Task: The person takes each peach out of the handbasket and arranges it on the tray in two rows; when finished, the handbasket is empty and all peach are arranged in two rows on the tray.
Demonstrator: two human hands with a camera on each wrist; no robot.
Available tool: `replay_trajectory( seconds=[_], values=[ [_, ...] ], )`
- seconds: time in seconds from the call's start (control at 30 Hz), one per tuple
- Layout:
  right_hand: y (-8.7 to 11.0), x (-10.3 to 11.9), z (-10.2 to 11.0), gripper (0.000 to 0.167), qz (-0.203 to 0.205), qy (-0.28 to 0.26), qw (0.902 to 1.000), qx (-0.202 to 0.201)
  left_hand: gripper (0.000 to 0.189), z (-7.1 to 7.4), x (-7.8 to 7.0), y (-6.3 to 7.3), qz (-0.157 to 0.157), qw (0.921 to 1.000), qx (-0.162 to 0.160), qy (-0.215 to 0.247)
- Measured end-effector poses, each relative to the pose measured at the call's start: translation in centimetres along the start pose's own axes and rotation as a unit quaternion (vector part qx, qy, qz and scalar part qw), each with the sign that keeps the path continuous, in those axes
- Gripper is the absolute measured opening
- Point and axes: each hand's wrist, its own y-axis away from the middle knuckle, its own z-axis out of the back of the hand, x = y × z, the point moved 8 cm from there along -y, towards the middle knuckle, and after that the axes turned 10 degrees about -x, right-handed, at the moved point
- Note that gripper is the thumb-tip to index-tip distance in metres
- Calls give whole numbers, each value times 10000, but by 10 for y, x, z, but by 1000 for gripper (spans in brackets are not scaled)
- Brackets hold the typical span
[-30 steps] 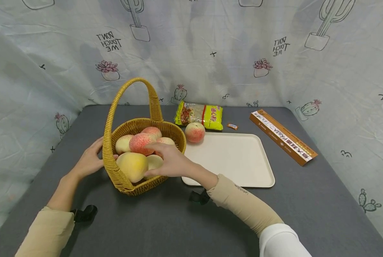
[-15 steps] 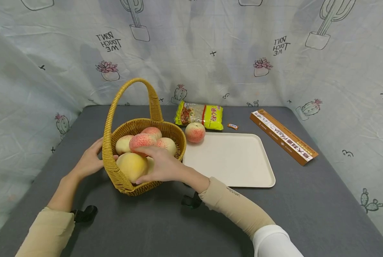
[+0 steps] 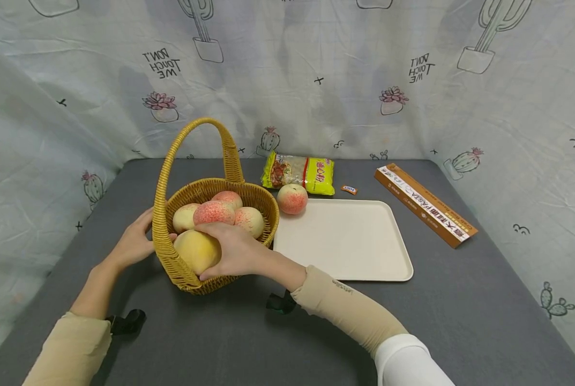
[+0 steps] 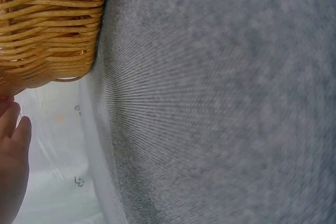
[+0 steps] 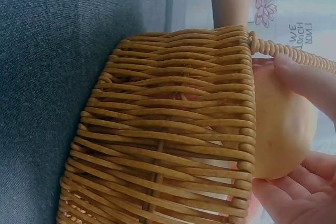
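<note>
A yellow peach (image 3: 194, 251) sits at the near side of a wicker basket (image 3: 173, 267). My right hand (image 3: 237, 247) holds this peach, thumb on the near side and fingers over its far side. In the right wrist view, the thumb and fingers lie around the peach (image 5: 286, 129) just above the woven rim. My left hand (image 3: 132, 240) grips the basket's left side beside the foot of the tall handle, a fingertip showing inside the rim. Pink and pale peaches, such as a red-speckled peach (image 3: 214, 212), fill the basket behind. My right hand hides part of the contents.
Right of the basket lies a cream tray (image 3: 345, 241). One more peach (image 3: 292, 199) rests at its back left corner, in front of a yellow pasta bag (image 3: 299, 172). A small orange-wrapped candy (image 3: 349, 190) and a long brown pasta box (image 3: 424, 205) lie further right.
My right hand has moved left and slightly nearer, from over the pale peach onto the yellow peach, and has taken hold of it. The left hand and basket stay put.
</note>
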Motion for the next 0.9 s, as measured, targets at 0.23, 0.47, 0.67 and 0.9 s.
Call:
replay_trajectory(
  seconds=[0.23, 0.47, 0.67, 0.9],
  values=[
    [-1, -2, -1, 85, -49, 37, 9999, -120, 83, 1, -2, 0, -1, 10000, -14, -19],
    [2, -8, 3, 81, -121, -669, 9969, -385, 85, 0, -3, 1, -51, 10000, -19, 48],
    [6, -16, 12, 78, -237, -1479, 9861, -714, 84, 0, -1, 1, -81, 9999, -29, 123],
    [15, -24, 28, 80, -180, -2008, 9727, -1151, 83, 0, 2, 0, -71, 9999, 8, 119]
  ],
)
